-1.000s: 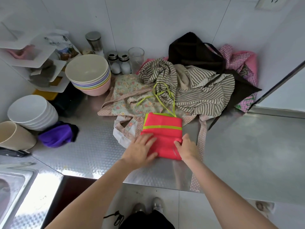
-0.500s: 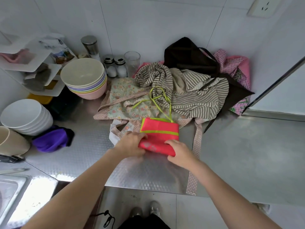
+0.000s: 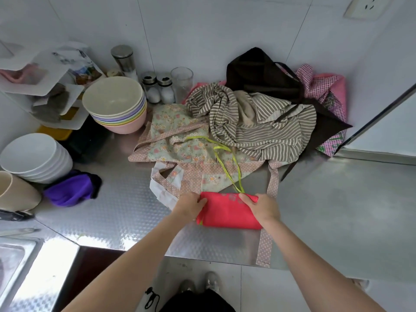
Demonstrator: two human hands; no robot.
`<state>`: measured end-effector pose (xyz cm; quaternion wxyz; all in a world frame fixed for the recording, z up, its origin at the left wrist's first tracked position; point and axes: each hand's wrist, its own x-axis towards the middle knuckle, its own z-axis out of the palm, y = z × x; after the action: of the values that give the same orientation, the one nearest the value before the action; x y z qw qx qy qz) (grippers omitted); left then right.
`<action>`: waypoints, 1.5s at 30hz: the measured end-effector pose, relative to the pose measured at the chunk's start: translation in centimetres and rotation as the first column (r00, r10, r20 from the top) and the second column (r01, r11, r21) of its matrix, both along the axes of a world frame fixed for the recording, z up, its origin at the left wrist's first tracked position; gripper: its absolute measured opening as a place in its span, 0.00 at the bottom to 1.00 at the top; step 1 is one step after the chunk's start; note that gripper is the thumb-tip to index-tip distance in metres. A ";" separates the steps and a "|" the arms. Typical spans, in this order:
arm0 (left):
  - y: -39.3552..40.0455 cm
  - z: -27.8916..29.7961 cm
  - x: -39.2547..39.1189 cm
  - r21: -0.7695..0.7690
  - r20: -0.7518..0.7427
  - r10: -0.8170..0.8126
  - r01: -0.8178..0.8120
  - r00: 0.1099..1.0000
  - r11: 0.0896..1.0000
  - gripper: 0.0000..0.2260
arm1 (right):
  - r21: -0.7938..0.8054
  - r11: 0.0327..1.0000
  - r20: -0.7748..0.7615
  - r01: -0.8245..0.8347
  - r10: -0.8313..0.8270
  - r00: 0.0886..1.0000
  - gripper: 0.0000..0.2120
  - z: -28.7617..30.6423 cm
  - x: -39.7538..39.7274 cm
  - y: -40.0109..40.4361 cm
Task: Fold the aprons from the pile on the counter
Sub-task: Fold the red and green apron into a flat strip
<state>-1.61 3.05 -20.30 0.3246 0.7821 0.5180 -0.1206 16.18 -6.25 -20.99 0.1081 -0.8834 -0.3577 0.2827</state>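
Two bare forearms run up from the bottom corners of the frame to the hands, the left hand (image 3: 190, 204) and the right hand (image 3: 262, 207), with no sleeves, watch or rings showing. At the bottom centre a dark garment (image 3: 198, 300) with a thin black cord (image 3: 152, 299) hangs above two light shoes (image 3: 200, 283).

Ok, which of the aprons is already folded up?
The red apron, a compact bundle gripped by both hands at the counter's front edge. The floral, striped and dark ones lie loose behind.
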 end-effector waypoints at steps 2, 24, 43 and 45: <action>0.2 0.6 0.1 0.113 -0.068 -0.053 0.060 0.996 0.992 0.17 | -0.055 0.998 0.072 0.024 -0.020 0.997 0.26 -0.1 -0.5 0.3; 0.1 0.1 6.1 -0.066 -0.231 -0.430 0.427 0.873 0.902 0.30 | -0.146 0.946 0.198 -0.290 0.316 0.928 0.06 1.1 -1.3 5.6; 0.1 4.7 6.3 -0.157 -0.136 -0.653 0.634 0.745 0.757 0.13 | 0.391 0.902 -0.370 -0.182 0.335 0.867 0.08 11.2 -3.6 8.6; 0.4 5.1 6.3 -0.119 -0.159 -0.637 0.626 0.754 0.771 0.14 | 0.469 0.873 -0.418 -0.135 0.354 0.837 0.08 13.7 -4.0 9.0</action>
<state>4.70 3.49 -15.18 0.2365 0.8858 0.2487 -0.3124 12.21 2.75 -7.29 0.3451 -0.6832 -0.4831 0.4253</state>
